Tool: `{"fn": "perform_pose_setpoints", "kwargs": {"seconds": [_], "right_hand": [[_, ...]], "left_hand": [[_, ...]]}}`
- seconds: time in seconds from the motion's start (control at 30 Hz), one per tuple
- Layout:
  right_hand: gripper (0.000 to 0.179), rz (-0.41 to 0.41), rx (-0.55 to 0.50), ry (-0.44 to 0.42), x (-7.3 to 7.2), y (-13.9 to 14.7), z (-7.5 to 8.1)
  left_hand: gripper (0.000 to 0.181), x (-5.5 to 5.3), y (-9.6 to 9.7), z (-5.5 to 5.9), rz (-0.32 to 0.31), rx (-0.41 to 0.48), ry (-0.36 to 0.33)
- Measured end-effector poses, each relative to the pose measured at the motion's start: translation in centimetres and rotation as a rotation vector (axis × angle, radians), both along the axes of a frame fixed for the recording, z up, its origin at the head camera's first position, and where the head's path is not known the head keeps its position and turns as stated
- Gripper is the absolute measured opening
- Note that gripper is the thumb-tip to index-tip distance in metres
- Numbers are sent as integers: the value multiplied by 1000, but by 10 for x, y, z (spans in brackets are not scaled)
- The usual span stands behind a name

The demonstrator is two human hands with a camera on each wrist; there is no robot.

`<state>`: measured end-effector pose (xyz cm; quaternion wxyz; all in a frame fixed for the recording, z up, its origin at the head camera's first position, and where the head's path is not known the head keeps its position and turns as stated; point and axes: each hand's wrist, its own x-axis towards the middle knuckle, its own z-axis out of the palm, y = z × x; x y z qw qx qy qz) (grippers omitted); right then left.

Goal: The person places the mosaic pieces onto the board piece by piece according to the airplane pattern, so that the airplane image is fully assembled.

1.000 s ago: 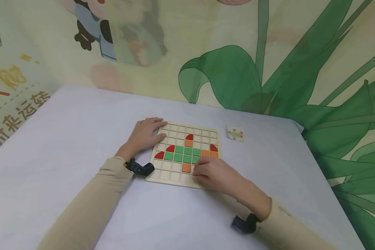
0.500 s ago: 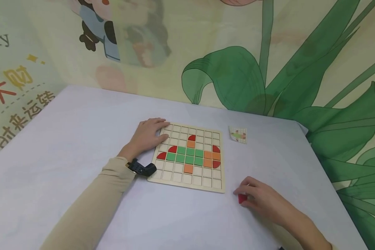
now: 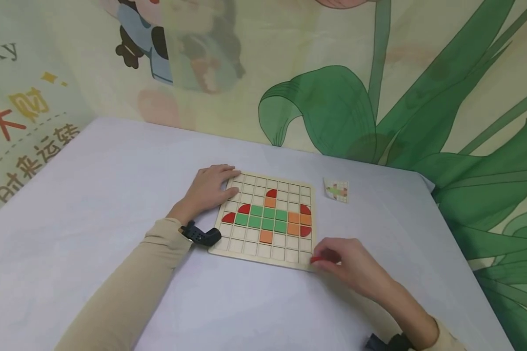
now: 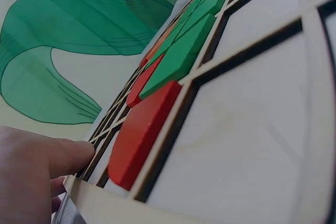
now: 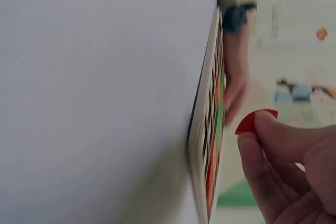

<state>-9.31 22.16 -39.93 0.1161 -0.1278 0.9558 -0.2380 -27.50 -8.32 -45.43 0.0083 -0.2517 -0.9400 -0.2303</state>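
A wooden grid board (image 3: 246,246) lies on the table, with green squares (image 3: 268,213), orange squares (image 3: 266,236) and several red quarter-circle tiles (image 3: 305,231) set in its cells. My left hand (image 3: 208,189) rests on the board's left edge, fingers spread; in the left wrist view its thumb (image 4: 71,156) touches the rim near a red tile (image 4: 142,135). Over the board's near right corner, my right hand (image 3: 349,261) pinches a red quarter-circle tile (image 5: 255,121) between thumb and fingers. The right wrist view has this tile raised above the board's surface.
A small pattern card (image 3: 336,190) with one curled edge lies beyond the board's right side. The white-covered table (image 3: 127,161) meets a printed wall backdrop (image 3: 316,107) at the back. Black wrist cameras (image 3: 204,237) sit on both wrists.
My right hand moved off the board to the right, where a red tile appeared in its fingers, then came back left to the near right corner. My left hand stayed on the board.
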Motion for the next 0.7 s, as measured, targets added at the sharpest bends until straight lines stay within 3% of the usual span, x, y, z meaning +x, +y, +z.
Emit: {"fn": "perform_pose_setpoints", "kwargs": {"seconds": [0.1,0.27,0.47,0.7], "right_hand": [[13,17,-101,4,-15,-30,-3],[11,19,-152,44,-33,-63,-18],[12,-1,-162,91,-32,-70,-31],[14,40,-145,245,-30,-75,-40]], "left_hand": [[54,0,-1,0,4,-8,7],[54,0,2,-2,-9,-1,2],[54,2,4,-2,-7,-16,0],[54,-2,-2,1,-11,-44,4]]}}
